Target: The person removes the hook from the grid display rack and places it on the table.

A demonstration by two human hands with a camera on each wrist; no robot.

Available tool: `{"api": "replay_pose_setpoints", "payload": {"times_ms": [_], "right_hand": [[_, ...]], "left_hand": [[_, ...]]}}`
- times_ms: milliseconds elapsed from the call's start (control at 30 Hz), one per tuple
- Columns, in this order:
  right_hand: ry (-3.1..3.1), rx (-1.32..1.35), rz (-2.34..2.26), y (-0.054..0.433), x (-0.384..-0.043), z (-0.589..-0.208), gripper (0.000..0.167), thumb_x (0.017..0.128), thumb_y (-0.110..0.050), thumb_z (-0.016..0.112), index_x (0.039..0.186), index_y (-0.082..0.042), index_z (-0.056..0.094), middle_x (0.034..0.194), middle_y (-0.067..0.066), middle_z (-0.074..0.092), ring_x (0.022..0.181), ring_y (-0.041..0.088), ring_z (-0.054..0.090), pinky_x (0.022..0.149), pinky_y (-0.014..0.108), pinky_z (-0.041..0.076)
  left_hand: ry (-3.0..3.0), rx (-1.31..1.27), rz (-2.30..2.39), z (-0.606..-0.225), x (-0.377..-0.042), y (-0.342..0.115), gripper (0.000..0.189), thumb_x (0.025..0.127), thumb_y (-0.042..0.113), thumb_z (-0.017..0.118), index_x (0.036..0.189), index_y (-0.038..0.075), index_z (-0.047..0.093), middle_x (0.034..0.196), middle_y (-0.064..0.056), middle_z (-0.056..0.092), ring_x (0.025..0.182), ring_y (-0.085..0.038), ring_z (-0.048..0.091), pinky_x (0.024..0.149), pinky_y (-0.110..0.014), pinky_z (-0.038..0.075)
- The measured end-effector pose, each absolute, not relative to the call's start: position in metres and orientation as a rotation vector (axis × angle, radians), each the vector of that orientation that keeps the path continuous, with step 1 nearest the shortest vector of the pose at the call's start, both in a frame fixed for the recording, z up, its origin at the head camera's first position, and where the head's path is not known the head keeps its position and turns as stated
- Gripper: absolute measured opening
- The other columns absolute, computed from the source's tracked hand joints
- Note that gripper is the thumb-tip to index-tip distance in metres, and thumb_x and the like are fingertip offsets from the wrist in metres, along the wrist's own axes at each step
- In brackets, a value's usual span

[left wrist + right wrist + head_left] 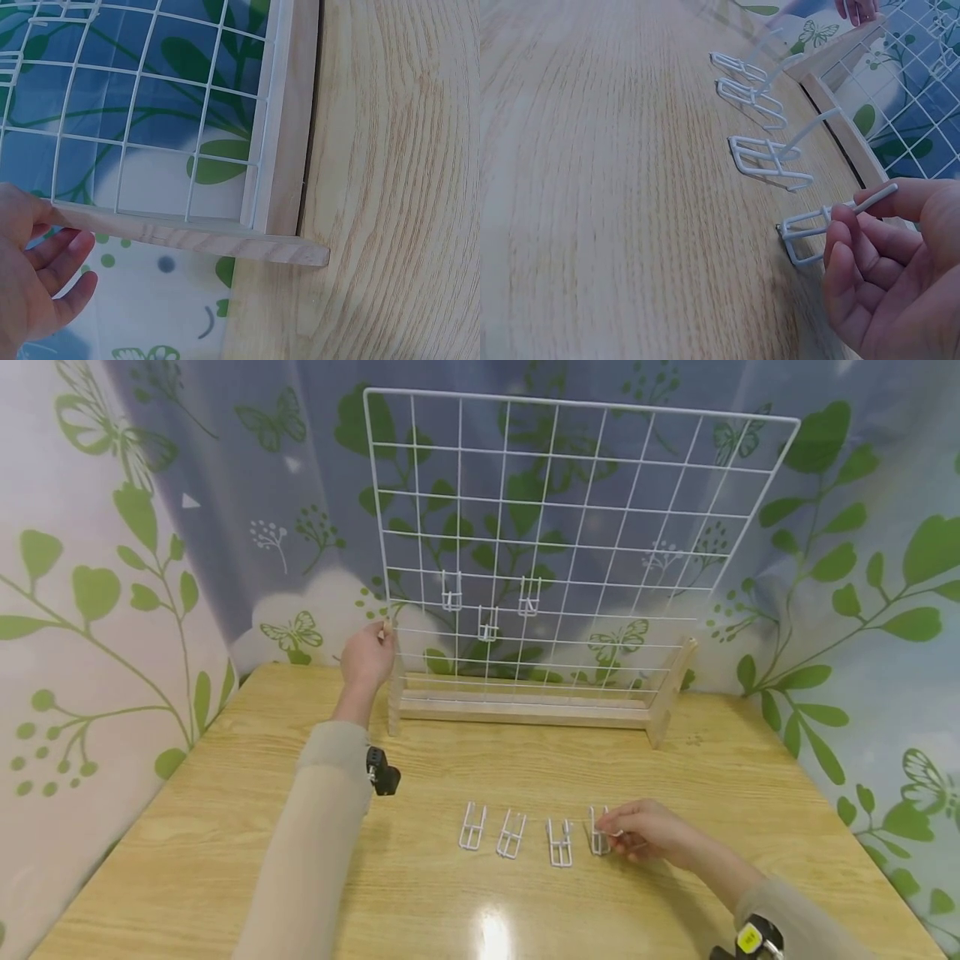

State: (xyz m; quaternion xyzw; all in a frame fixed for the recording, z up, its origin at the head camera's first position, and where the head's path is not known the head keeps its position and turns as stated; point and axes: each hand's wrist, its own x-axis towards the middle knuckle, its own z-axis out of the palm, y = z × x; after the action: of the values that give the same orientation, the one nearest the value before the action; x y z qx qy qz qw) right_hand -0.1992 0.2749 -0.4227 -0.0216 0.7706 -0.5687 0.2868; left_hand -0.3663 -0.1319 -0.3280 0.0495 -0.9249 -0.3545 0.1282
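Note:
A white wire grid panel (570,539) stands in a wooden base (525,708) toward the back of the table. My left hand (367,656) grips the upper end of the base's left wooden side piece (187,238), thumb on one side and fingers below in the left wrist view. At the front right, my right hand (648,831) pinches the projecting prong of a white wire hook (802,232), whose frame is low at the tabletop. Three similar hooks (559,843) lie in a row to its left, prongs pointing up.
Three more wire hooks (488,631) hang on the grid, left of its middle. Behind it hangs a curtain (300,518) printed with leaves and butterflies, continuing along both sides of the wooden table (420,768).

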Motion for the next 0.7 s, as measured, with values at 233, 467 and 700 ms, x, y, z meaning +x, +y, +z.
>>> {"api": "replay_pose_setpoints", "payload": {"times_ms": [233,467,700], "right_hand": [[2.063,-0.061,-1.499,0.2726,-0.1999,-0.4229,0.029,0.089,-0.017,0.057,0.105,0.006,0.062,0.077,0.002,0.065,0.066,0.010,0.060,0.057,0.022,0.047],[2.052,-0.084,-1.502,0.2711,-0.2008,-0.4243,0.031,0.090,-0.018,0.055,0.107,0.007,0.062,0.078,0.003,0.065,0.067,0.010,0.060,0.058,0.022,0.046],[2.089,-0.079,-1.496,0.2730,-0.2019,-0.4252,0.033,0.085,-0.011,0.054,0.111,0.009,0.058,0.079,0.003,0.065,0.067,0.011,0.060,0.057,0.022,0.046]], "left_hand": [[-2.690,0.132,-1.007,-0.3297,-0.3666,-0.1324,0.040,0.099,0.024,0.041,0.135,0.006,0.047,0.118,-0.015,0.060,0.101,-0.029,0.058,0.082,-0.042,0.047],[-2.686,0.143,-1.019,-0.3302,-0.3673,-0.1333,0.041,0.099,0.024,0.042,0.135,0.007,0.047,0.117,-0.015,0.061,0.099,-0.029,0.058,0.079,-0.042,0.047],[-2.687,0.145,-1.009,-0.3303,-0.3686,-0.1330,0.040,0.098,0.024,0.042,0.135,0.007,0.047,0.117,-0.015,0.061,0.100,-0.029,0.058,0.079,-0.042,0.047]]}}
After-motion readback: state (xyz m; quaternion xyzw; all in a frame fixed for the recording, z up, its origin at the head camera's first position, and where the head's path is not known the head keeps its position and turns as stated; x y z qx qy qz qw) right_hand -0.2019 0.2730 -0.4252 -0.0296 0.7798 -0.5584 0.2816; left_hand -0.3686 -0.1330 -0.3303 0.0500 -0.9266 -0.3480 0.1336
